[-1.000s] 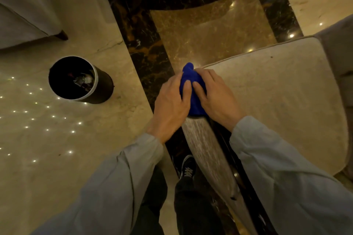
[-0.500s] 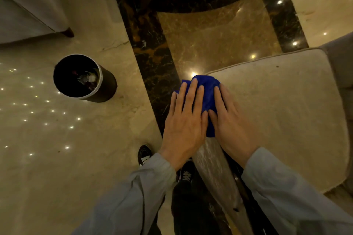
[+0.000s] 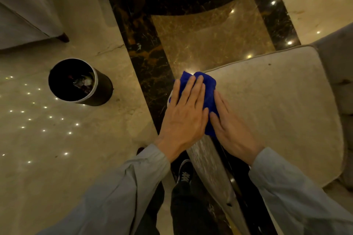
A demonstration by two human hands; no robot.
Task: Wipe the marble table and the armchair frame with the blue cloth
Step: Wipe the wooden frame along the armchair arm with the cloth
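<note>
The blue cloth (image 3: pixel 209 89) lies draped over the front end of the armchair's silvery arm frame (image 3: pixel 208 170), beside the cream seat cushion (image 3: pixel 277 105). My left hand (image 3: pixel 183 118) lies flat on the cloth's left side, fingers stretched forward. My right hand (image 3: pixel 231 128) presses flat on the cloth's right side, next to the cushion edge. Both hands cover much of the cloth. The marble table shows only as a dark round edge (image 3: pixel 191 5) at the top.
A black cylindrical waste bin (image 3: pixel 80 82) with litter inside stands on the polished floor to the left. A grey upholstered seat (image 3: pixel 23 15) fills the upper left corner. My shoe (image 3: pixel 184 172) is below the arm frame. The armchair's grey back (image 3: pixel 340 59) rises at right.
Both hands went from gripping the bunched cloth to pressing it flat and spread on the arm frame's end. Over the last half second they stayed almost still.
</note>
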